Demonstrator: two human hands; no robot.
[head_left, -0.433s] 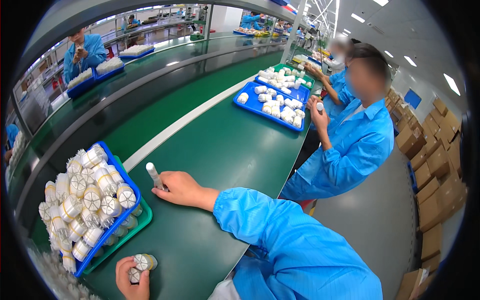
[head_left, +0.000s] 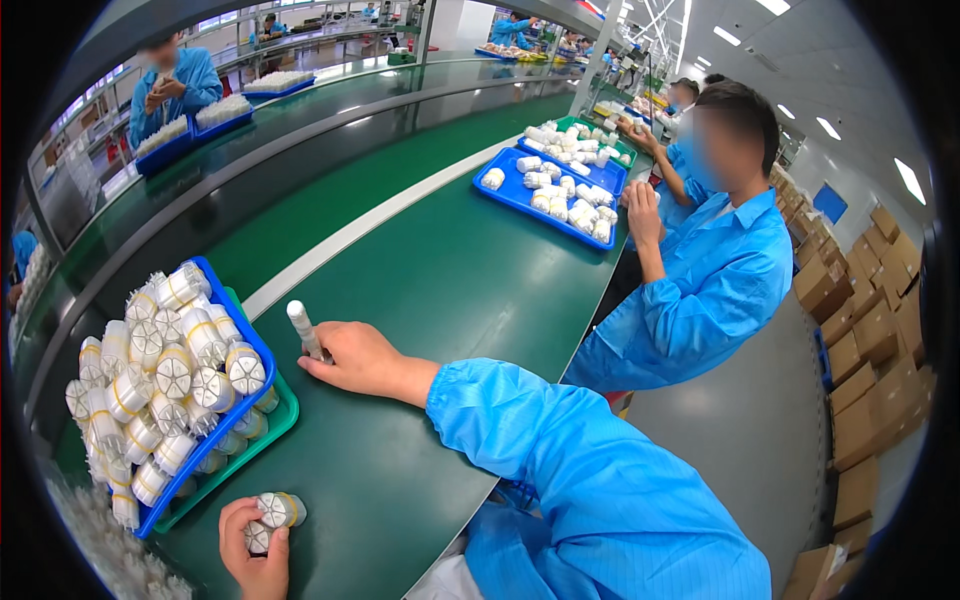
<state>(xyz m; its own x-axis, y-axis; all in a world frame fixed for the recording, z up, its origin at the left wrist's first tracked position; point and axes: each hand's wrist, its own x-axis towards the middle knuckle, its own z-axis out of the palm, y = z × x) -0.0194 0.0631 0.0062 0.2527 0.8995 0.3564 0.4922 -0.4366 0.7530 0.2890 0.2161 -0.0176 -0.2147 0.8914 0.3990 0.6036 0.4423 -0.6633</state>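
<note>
My right hand (head_left: 355,357) is closed around a slim white cylinder (head_left: 301,323), held upright over the green work surface (head_left: 400,440). Its lower part is partly hidden by my fingers. At the bottom left, my left hand (head_left: 252,552) curls its fingers about a white round-ended bundle (head_left: 258,538) with a segmented end. A second such bundle (head_left: 283,509), with a yellow band, sits against the fingertips. Left of both hands, a blue tray (head_left: 258,345) is heaped with similar yellow-banded white bundles (head_left: 173,370). It rests over a green tray (head_left: 290,410) holding more of them.
A co-worker in a blue smock (head_left: 690,280) sits at the right with hands raised. Near them stand a blue tray (head_left: 500,205) and a green tray (head_left: 628,150) with white bundles. A pale rail (head_left: 345,245) runs along the bench. Cardboard boxes (head_left: 860,400) are stacked far right.
The whole view has shifted slightly. Both my hands keep their holds, with little movement of their own. The co-worker at the right has brought both hands together near the chest.
</note>
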